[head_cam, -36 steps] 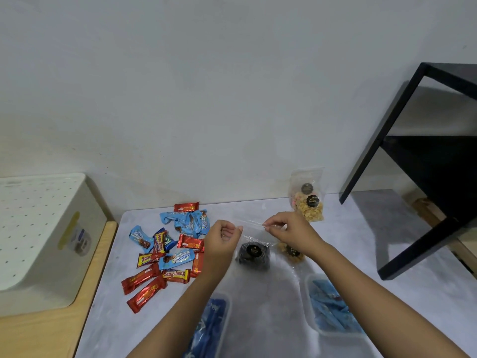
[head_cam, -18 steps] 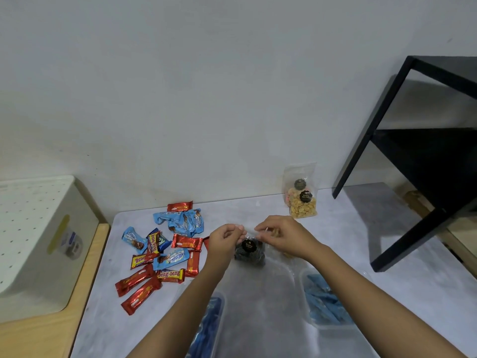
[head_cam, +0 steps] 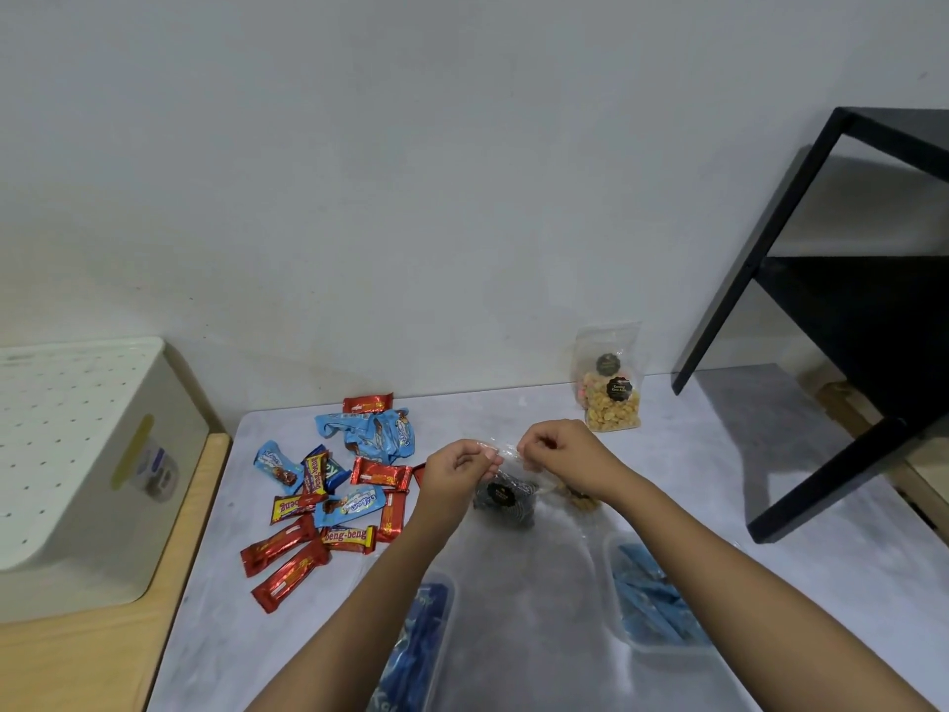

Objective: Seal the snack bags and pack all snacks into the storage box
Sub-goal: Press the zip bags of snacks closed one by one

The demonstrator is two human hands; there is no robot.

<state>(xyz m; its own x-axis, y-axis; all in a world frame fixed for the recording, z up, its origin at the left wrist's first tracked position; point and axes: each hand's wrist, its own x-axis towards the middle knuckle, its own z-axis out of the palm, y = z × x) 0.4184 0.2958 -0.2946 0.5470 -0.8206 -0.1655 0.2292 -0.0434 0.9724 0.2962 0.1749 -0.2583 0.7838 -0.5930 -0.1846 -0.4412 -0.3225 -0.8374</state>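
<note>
At frame centre, left hand (head_cam: 458, 466) and right hand (head_cam: 561, 454) pinch the top of the snack bag (head_cam: 506, 500). Candy bars (head_cam: 336, 488) lie scattered at left.

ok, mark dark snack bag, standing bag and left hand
dark snack bag (head_cam: 502, 496): head view, black label.
standing bag (head_cam: 613, 398): head view, filled lower half.
left hand (head_cam: 453, 467): head view, back of hand.

Setting noted as a plain room in a home, not a shop or lab. A bare white wall (head_cam: 411, 172) is seen behind a grey marbled table (head_cam: 462, 418). A perforated white bin (head_cam: 77, 454) is set on a wooden top (head_cam: 77, 660) at left. A black shelf frame (head_cam: 873, 326) is placed at right. Mixed snack bars (head_cam: 354, 503) are strewn loose on the table.
</note>
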